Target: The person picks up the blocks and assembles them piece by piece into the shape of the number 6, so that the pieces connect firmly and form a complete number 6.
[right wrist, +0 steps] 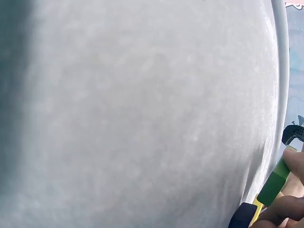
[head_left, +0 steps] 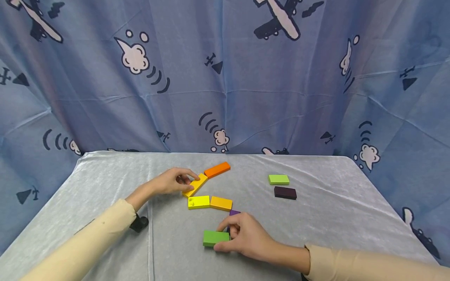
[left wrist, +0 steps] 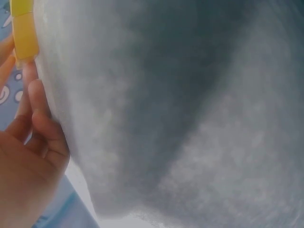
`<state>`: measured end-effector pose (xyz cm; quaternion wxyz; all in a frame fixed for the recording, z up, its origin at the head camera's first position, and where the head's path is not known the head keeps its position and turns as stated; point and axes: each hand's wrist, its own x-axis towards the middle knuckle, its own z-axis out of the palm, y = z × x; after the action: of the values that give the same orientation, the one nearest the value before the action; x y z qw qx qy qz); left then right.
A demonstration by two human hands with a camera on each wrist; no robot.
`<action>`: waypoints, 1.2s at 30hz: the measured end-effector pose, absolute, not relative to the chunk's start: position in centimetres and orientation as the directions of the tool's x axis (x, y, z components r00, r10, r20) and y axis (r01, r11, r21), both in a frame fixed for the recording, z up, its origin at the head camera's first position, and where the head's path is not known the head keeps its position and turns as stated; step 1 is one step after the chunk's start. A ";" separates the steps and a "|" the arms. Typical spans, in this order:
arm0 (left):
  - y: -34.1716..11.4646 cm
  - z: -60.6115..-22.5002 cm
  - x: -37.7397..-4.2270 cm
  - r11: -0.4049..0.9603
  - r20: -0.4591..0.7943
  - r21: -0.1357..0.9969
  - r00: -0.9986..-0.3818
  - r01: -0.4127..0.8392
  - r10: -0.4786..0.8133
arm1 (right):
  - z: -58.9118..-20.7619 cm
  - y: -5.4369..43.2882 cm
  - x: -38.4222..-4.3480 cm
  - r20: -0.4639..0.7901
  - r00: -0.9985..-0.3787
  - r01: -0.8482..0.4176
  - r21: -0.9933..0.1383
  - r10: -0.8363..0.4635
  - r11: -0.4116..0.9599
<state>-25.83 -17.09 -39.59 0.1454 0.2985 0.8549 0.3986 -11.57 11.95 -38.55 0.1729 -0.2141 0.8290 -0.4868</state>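
My left hand (head_left: 174, 180) has its thumb and fingertips on a golden-yellow block (head_left: 199, 184), pinching it on the cloth. This block slants up to an orange block (head_left: 217, 170) at its far end. Just below lie a bright yellow block (head_left: 199, 202) with small dark marks and an amber block (head_left: 221, 203), end to end. Between thumb and fingers my right hand (head_left: 251, 237) grips a green block (head_left: 215, 237), also seen in the right wrist view (right wrist: 274, 183). A purple block (head_left: 234, 213) at the amber one's end is partly hidden behind the right hand.
A light green block (head_left: 279, 179) and a dark brown block (head_left: 285, 192) lie apart, farther right. Grey-white cloth (head_left: 337, 218) with soft creases covers the table. A blue curtain (head_left: 190, 78) printed with planes and clouds hangs behind its far edge.
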 end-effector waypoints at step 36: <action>-17.0 -39.5 -25.8 0.515 -0.019 0.766 -0.788 0.384 0.616 | -38.8 11.4 -11.3 -0.131 -0.858 -0.188 -0.820 -0.496 0.541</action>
<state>-25.84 -16.98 -39.54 0.1459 0.2914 0.8581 0.3968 -11.30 11.40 -38.80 0.1768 -0.1990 0.8599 -0.4357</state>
